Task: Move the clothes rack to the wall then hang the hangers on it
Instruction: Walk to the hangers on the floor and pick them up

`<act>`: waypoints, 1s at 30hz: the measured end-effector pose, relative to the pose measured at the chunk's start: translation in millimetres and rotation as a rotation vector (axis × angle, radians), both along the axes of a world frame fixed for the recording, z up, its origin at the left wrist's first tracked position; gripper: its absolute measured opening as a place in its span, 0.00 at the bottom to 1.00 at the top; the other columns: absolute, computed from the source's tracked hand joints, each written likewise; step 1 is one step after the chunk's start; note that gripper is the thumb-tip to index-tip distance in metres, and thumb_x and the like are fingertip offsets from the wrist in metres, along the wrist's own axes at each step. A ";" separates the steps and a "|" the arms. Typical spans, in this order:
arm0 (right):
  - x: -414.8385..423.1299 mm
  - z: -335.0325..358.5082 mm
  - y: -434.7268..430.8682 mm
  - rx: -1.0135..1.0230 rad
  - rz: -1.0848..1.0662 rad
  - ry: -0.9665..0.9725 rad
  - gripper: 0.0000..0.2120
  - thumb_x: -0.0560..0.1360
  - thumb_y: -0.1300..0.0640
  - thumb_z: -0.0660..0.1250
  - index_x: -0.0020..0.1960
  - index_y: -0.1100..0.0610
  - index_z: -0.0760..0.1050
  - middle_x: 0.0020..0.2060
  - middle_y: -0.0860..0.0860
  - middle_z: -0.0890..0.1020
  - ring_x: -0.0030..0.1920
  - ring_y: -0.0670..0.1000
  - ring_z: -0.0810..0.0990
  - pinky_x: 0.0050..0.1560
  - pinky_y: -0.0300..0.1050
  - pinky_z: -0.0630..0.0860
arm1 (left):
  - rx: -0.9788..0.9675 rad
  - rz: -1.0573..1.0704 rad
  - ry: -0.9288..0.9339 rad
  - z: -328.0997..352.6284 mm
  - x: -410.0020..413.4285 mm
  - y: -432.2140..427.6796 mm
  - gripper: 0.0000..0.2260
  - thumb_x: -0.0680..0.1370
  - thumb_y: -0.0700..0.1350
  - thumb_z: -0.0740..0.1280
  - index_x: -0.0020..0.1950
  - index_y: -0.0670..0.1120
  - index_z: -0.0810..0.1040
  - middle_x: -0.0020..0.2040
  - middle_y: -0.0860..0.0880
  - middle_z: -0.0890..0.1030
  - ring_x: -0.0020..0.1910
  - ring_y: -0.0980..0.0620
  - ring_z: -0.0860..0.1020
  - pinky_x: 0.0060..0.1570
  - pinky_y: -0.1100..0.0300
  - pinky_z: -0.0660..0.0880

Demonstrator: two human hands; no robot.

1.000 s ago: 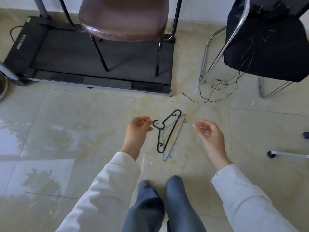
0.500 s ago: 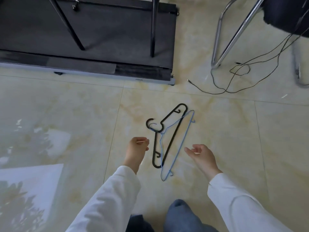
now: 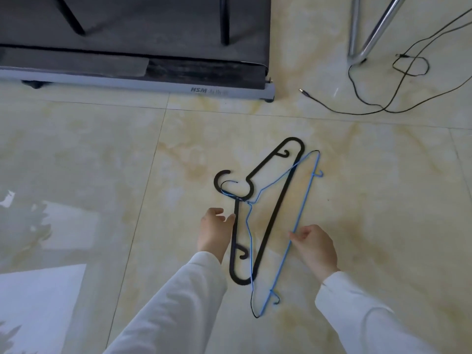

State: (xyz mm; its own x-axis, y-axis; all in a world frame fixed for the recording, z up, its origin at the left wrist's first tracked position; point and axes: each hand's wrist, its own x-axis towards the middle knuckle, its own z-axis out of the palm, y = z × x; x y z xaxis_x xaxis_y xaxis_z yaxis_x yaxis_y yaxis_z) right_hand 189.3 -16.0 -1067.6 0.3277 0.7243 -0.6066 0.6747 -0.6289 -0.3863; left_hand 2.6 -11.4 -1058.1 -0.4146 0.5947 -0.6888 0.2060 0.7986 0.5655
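Two hangers lie overlapped on the tiled floor in front of me: a black plastic hanger (image 3: 276, 215) and a thin blue wire hanger (image 3: 307, 198) partly on top of it, hooks pointing left. My left hand (image 3: 214, 235) is low at the black hanger's left arm, fingertips at its edge, fingers apart. My right hand (image 3: 316, 247) is beside the blue hanger's long bar, loosely curled, fingertips touching the wire. Neither hanger is lifted. The clothes rack is out of view.
A black treadmill deck (image 3: 158, 70) with a grey end rail spans the top left, with dark chair legs (image 3: 224, 24) standing on it. A chrome chair leg (image 3: 357, 47) and a loose black cable (image 3: 370, 108) lie at the top right. Glossy tile surrounds the hangers.
The view has dropped closer to the floor. Both hands have come down to the hangers, the left to the black one, the right to the blue bar.
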 end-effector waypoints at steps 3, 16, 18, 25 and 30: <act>-3.4 -16.9 1.2 0.060 0.009 -0.062 0.16 0.70 0.47 0.68 0.50 0.59 0.77 0.51 0.59 0.82 0.53 0.61 0.79 0.53 0.51 0.76 | 0.028 -0.041 0.023 -12.7 0.7 6.0 0.18 0.76 0.48 0.65 0.64 0.44 0.73 0.59 0.45 0.79 0.52 0.46 0.76 0.47 0.60 0.69; -6.2 -36.6 4.3 0.048 0.044 -0.141 0.15 0.74 0.47 0.63 0.38 0.55 0.82 0.34 0.57 0.81 0.45 0.62 0.81 0.39 0.42 0.69 | 0.050 -0.039 0.018 -31.6 6.9 3.6 0.14 0.76 0.47 0.66 0.59 0.43 0.77 0.52 0.50 0.79 0.48 0.53 0.73 0.48 0.63 0.67; -7.7 -31.8 7.0 0.029 0.005 -0.063 0.14 0.74 0.48 0.63 0.36 0.54 0.81 0.29 0.55 0.77 0.40 0.60 0.79 0.38 0.42 0.68 | 0.057 -0.031 0.013 -32.0 6.1 3.5 0.13 0.75 0.47 0.67 0.58 0.43 0.78 0.50 0.49 0.80 0.47 0.53 0.74 0.47 0.63 0.67; -20.8 -30.2 13.1 -0.063 -0.070 0.055 0.23 0.74 0.50 0.64 0.22 0.51 0.63 0.22 0.51 0.66 0.29 0.56 0.68 0.30 0.41 0.62 | 0.065 -0.055 0.025 -35.3 6.2 1.8 0.12 0.74 0.46 0.68 0.56 0.45 0.78 0.48 0.51 0.79 0.46 0.53 0.75 0.46 0.62 0.69; -26.7 -32.5 16.0 -0.039 -0.042 0.059 0.19 0.75 0.51 0.62 0.27 0.58 0.71 0.24 0.54 0.70 0.35 0.59 0.73 0.30 0.41 0.63 | 0.081 -0.061 0.043 -35.1 5.1 2.2 0.13 0.74 0.45 0.69 0.57 0.44 0.76 0.41 0.55 0.75 0.44 0.54 0.74 0.39 0.65 0.68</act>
